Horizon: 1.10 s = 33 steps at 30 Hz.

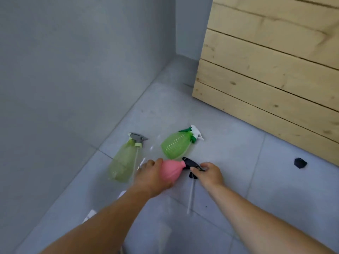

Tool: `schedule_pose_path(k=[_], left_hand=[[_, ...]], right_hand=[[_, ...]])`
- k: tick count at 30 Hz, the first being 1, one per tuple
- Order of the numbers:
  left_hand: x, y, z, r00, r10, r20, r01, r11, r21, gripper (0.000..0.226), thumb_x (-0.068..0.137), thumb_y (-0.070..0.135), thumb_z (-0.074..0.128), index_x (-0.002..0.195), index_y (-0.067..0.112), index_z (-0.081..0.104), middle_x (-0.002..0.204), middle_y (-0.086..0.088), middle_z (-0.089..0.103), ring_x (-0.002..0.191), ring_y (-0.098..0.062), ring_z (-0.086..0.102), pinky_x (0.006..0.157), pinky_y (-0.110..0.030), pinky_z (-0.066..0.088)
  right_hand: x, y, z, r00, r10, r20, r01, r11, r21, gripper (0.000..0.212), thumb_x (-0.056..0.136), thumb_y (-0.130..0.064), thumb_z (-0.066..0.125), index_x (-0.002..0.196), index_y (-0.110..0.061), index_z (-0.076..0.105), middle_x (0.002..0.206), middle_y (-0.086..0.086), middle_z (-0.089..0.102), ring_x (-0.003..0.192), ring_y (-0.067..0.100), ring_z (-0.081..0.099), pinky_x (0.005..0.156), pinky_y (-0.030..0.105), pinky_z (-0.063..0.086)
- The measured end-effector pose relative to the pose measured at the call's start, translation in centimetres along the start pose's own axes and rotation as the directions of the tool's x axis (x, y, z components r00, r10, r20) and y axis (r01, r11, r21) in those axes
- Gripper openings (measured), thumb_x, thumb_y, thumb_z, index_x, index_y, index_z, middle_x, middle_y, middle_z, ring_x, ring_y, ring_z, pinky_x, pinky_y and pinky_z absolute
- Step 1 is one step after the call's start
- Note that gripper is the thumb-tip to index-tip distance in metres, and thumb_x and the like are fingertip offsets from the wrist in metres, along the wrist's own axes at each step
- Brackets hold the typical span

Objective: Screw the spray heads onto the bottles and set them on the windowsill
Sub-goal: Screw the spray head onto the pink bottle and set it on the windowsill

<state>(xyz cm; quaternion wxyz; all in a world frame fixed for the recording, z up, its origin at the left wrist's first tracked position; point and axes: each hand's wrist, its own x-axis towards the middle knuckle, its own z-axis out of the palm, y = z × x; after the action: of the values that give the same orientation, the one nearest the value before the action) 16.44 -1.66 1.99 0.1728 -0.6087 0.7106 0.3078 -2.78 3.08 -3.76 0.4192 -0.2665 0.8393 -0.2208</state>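
We are gripping the pink bottle (pixel 169 172) in our left hand (pixel 152 177) while our right hand (pixel 211 174) is pinching the black spray head (pixel 190 163); keeping its tube (pixel 190 197) clear, we should align threads squarely.

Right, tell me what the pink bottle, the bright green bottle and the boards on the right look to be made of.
Pink bottle: opaque plastic by the look, smooth and matte, with an even colour and no glare.
Bright green bottle: translucent plastic, probably; light passes through it and moulded ribs show in rows.
Boards: bare, unfinished softwood, likely pine; pale, with knots, grain and dark seams between planks.
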Motion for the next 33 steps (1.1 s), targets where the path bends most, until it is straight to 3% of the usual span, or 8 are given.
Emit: schedule_pose_path(k=[8, 10, 12, 18, 21, 24, 30, 33], left_hand=[[-0.1, -1.3, 1.8, 0.996, -0.049, 0.069, 0.062, 0.975, -0.212, 0.093, 0.067, 0.060, 0.077, 0.146, 0.027, 0.040, 0.129, -0.012, 0.055, 0.115, -0.034, 0.061, 0.096, -0.045, 0.056], [-0.4, -1.5, 2.2, 0.994, -0.053, 0.095, 0.073, 0.972, -0.224, 0.089, 0.067, 0.060, 0.078, 0.142, 0.027, 0.044, 0.127, -0.010, 0.058, 0.112, -0.031, 0.063, 0.093, -0.040, 0.056], [-1.0, -1.6, 2.5, 0.989, -0.050, 0.138, 0.083, 0.967, -0.241, 0.083, 0.069, 0.057, 0.079, 0.138, 0.024, 0.047, 0.128, -0.008, 0.061, 0.109, -0.028, 0.065, 0.086, -0.033, 0.054], [-3.3, -0.9, 1.4, 0.983, -0.017, 0.185, 0.113, 0.849, -0.517, 0.072, 0.085, 0.041, 0.080, 0.142, 0.013, 0.047, 0.120, 0.000, 0.054, 0.103, -0.019, 0.057, 0.077, -0.025, 0.048], [-4.8, 0.3, -0.8, 0.989, 0.010, 0.146, 0.085, 0.775, -0.626, 0.074, 0.084, 0.036, 0.083, 0.142, 0.010, 0.046, 0.124, -0.004, 0.058, 0.109, -0.022, 0.062, 0.079, -0.028, 0.057], [-7.2, 1.7, -3.7, 0.994, 0.037, 0.100, 0.047, 0.693, -0.720, 0.090, 0.073, 0.039, 0.089, 0.144, 0.009, 0.044, 0.130, -0.009, 0.060, 0.117, -0.029, 0.066, 0.098, -0.043, 0.059], [-12.2, 3.3, -9.3, 0.987, 0.152, -0.056, -0.146, 0.685, -0.713, 0.071, 0.083, 0.031, 0.085, 0.141, 0.015, 0.048, 0.113, 0.004, 0.061, 0.099, -0.016, 0.064, 0.076, -0.022, 0.054], [-15.1, 3.5, -12.1, 0.968, 0.218, -0.121, -0.243, 0.705, -0.666, 0.087, 0.068, 0.046, 0.089, 0.141, 0.018, 0.051, 0.124, 0.000, 0.064, 0.108, -0.019, 0.067, 0.088, -0.030, 0.058]], right_hand=[[1.1, 0.2, 1.0, 0.999, 0.031, -0.011, -0.031, 0.999, -0.027, 0.026, 0.071, -0.028, 0.084, 0.084, -0.008, 0.074, 0.088, 0.012, 0.075, 0.086, 0.029, 0.071, 0.073, 0.031, 0.050], [1.0, 0.2, 1.1, 0.998, 0.056, 0.004, -0.056, 0.998, 0.012, 0.014, 0.071, -0.022, 0.083, 0.074, -0.014, 0.071, 0.081, 0.009, 0.074, 0.080, 0.027, 0.070, 0.073, 0.032, 0.053], [0.7, 0.4, 1.1, 0.998, 0.061, 0.009, -0.061, 0.997, 0.045, 0.020, 0.071, -0.019, 0.082, 0.064, -0.019, 0.064, 0.073, 0.007, 0.071, 0.074, 0.025, 0.068, 0.070, 0.032, 0.053], [-1.3, -0.8, -2.3, 0.996, 0.040, 0.077, -0.054, 0.979, 0.194, 0.016, 0.078, -0.013, 0.078, 0.066, -0.012, 0.068, 0.065, 0.007, 0.070, 0.061, 0.019, 0.065, 0.067, 0.035, 0.051], [-2.5, -3.1, -5.5, 0.999, -0.014, 0.045, 0.004, 0.975, 0.221, 0.014, 0.079, -0.016, 0.075, 0.076, -0.003, 0.071, 0.071, 0.012, 0.070, 0.067, 0.024, 0.064, 0.070, 0.039, 0.054], [-4.9, -6.4, -9.7, 0.994, -0.105, 0.019, 0.096, 0.955, 0.280, 0.007, 0.082, -0.012, 0.071, 0.082, -0.005, 0.070, 0.079, 0.014, 0.073, 0.071, 0.021, 0.067, 0.069, 0.035, 0.056], [-11.1, -14.6, -18.1, 0.932, -0.344, -0.117, 0.357, 0.809, 0.467, 0.002, 0.088, -0.009, 0.069, 0.089, -0.010, 0.069, 0.089, 0.012, 0.072, 0.080, 0.021, 0.067, 0.073, 0.031, 0.058], [-15.1, -18.1, -21.9, 0.877, -0.430, -0.215, 0.475, 0.707, 0.524, 0.004, 0.089, -0.010, 0.068, 0.093, -0.011, 0.068, 0.094, 0.013, 0.072, 0.085, 0.023, 0.069, 0.077, 0.033, 0.059]])
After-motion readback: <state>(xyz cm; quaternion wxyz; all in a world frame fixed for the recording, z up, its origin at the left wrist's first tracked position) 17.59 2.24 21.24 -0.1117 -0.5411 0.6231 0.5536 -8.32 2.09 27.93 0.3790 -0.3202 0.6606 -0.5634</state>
